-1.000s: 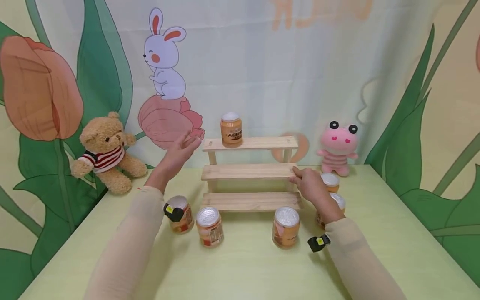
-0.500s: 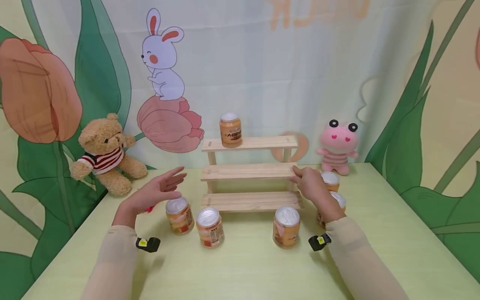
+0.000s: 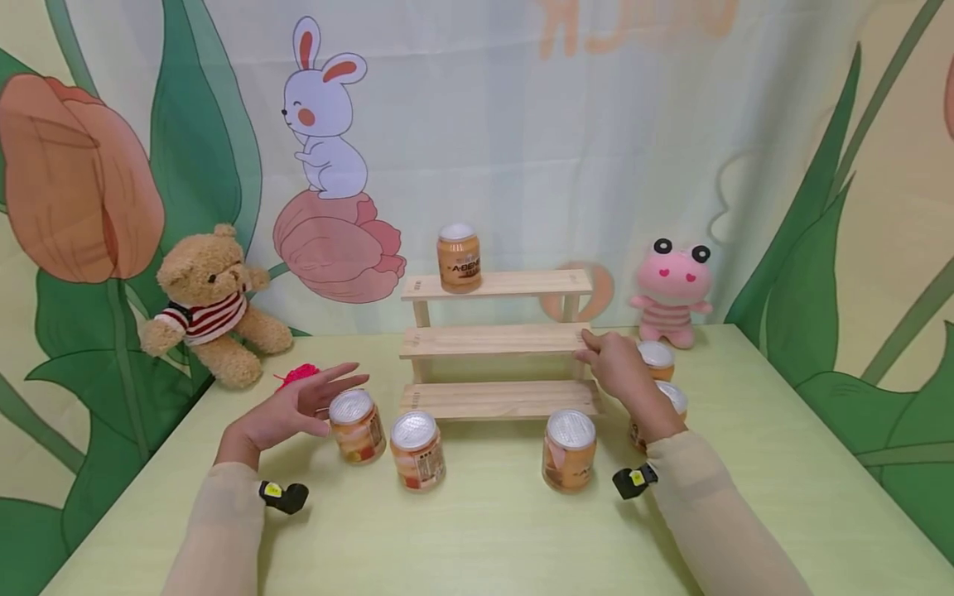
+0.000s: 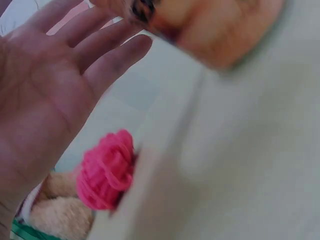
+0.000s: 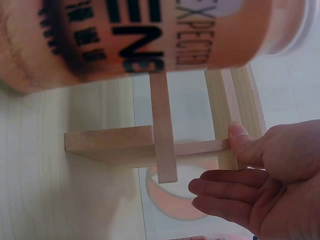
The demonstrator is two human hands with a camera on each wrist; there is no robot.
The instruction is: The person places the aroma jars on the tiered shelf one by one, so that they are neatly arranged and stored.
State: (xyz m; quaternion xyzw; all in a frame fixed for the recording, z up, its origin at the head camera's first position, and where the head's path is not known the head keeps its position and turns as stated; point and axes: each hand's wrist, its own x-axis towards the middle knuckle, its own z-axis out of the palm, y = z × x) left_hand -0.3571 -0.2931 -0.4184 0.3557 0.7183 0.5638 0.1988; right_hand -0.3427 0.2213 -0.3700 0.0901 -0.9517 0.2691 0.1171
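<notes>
My left hand (image 3: 294, 404) is by the leftmost orange jar (image 3: 358, 439), its fingers spread and slightly bent behind the silver lid. In the left wrist view the palm and fingers (image 4: 117, 60) lie alongside that jar (image 4: 220, 35). My right hand (image 3: 617, 364) holds the right end of the middle board of a three-tier wooden shelf (image 3: 492, 339). Its thumb (image 5: 239, 134) is at the board's edge in the right wrist view, with the other fingers bent below. One orange jar (image 3: 459, 263) stands on the top board, left of its middle.
Two jars stand before the shelf, one left (image 3: 417, 463) and one right (image 3: 570, 463). Two more, a rear jar (image 3: 657, 359) and a partly hidden jar (image 3: 673, 399), are beyond the right hand. A pink yarn ball (image 3: 300, 374), teddy bear (image 3: 212, 302) and pink plush (image 3: 673, 294) sit farther back.
My left hand has come down and left from beside the top board to the leftmost jar, uncovering the pink ball. The right hand stays at the shelf end.
</notes>
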